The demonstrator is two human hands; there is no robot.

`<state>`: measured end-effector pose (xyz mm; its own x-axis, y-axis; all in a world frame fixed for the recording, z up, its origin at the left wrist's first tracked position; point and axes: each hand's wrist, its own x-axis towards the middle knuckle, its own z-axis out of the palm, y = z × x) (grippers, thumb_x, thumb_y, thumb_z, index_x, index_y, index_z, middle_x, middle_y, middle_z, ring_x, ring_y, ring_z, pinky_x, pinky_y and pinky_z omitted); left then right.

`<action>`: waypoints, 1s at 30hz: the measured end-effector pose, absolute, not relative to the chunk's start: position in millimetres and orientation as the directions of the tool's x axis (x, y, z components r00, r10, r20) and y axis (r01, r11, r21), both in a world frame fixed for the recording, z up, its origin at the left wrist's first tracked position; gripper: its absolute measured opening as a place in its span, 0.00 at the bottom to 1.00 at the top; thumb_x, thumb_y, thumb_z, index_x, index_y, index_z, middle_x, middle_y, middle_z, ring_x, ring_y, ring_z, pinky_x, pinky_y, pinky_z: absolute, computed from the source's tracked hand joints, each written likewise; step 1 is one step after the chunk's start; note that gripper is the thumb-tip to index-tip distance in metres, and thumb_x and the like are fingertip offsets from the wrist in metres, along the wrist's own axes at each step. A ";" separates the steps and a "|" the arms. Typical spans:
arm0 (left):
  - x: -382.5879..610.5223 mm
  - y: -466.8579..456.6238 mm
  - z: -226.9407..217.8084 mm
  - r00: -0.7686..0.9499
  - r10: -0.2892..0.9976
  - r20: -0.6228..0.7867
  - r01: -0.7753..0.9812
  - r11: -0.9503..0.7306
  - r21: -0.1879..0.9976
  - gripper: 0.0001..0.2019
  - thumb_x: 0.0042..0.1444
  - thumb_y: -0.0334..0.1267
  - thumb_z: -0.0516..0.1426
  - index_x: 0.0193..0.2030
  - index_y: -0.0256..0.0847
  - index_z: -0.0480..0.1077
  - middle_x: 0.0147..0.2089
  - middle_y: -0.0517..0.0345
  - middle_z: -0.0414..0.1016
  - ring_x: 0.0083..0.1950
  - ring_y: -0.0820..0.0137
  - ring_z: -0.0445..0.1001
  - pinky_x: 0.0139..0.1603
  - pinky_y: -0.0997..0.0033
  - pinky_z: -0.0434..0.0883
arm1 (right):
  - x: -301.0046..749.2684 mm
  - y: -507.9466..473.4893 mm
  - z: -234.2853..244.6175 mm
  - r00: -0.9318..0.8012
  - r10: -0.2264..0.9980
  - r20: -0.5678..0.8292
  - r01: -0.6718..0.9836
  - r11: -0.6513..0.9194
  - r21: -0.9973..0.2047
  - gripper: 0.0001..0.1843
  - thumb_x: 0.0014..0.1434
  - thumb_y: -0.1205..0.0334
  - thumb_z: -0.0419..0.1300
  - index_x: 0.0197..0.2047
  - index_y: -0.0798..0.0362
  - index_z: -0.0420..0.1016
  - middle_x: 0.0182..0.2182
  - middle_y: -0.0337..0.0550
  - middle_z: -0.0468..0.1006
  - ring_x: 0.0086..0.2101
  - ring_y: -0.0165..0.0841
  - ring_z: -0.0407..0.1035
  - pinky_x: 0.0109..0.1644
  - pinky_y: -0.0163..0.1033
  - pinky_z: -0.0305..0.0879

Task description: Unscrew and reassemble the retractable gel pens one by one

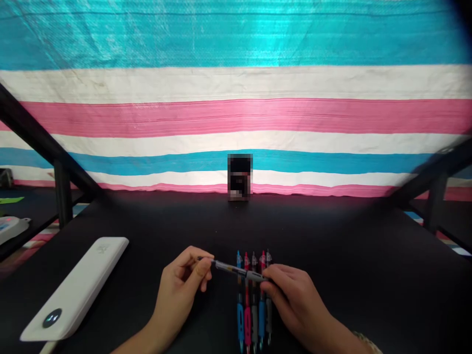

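Observation:
A ballpoint pen (236,269) with a clear barrel and a grey grip is held nearly level above the table. My left hand (180,280) pinches its dark end between thumb and fingers. At the grey grip end, my right hand (297,295) closes its thumb and fingertips on the pen; the fingers hide that tip. Below it, several pens lie side by side in a row, pointing away from me. Among them are a blue pen (240,319), a pink pen (247,324) and a grey pen (254,322).
On the left of the black table (165,221) lies a white power bank (83,285) with a lit round display. A small pixelated box-like object (240,177) stands at the back edge. Behind hangs a striped tarp (236,115); dark metal bars (62,191) flank the table.

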<state>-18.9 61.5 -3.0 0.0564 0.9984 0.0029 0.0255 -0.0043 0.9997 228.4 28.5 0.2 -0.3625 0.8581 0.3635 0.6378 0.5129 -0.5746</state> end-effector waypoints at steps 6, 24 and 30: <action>-13.7 60.5 -5.8 -0.011 1.000 -0.010 -0.064 0.009 0.998 0.09 0.62 0.45 0.63 0.39 0.42 0.76 0.25 0.66 0.68 0.27 0.75 0.66 0.30 0.80 0.65 | 217.7 23.4 0.8 -0.315 0.889 0.333 0.579 0.457 -0.675 0.16 0.70 0.64 0.52 0.29 0.52 0.67 0.23 0.37 0.68 0.23 0.30 0.65 0.29 0.34 0.58; -15.4 65.4 12.6 -0.011 0.987 -0.159 -0.376 0.143 0.916 0.27 0.55 0.40 0.70 0.60 0.49 0.67 0.37 0.60 0.82 0.35 0.72 0.78 0.39 0.74 0.76 | 218.5 21.3 4.7 -0.327 0.875 0.357 0.503 0.481 -0.718 0.11 0.68 0.66 0.54 0.48 0.53 0.76 0.30 0.44 0.80 0.30 0.36 0.75 0.35 0.37 0.70; -15.9 64.9 13.0 0.007 0.989 -0.145 -0.344 0.139 0.928 0.19 0.52 0.38 0.72 0.48 0.43 0.74 0.35 0.59 0.83 0.33 0.71 0.79 0.36 0.73 0.76 | 223.1 22.5 -1.1 -0.329 0.881 0.341 0.519 0.470 -0.714 0.11 0.69 0.66 0.52 0.47 0.52 0.75 0.30 0.43 0.78 0.31 0.36 0.73 0.37 0.39 0.70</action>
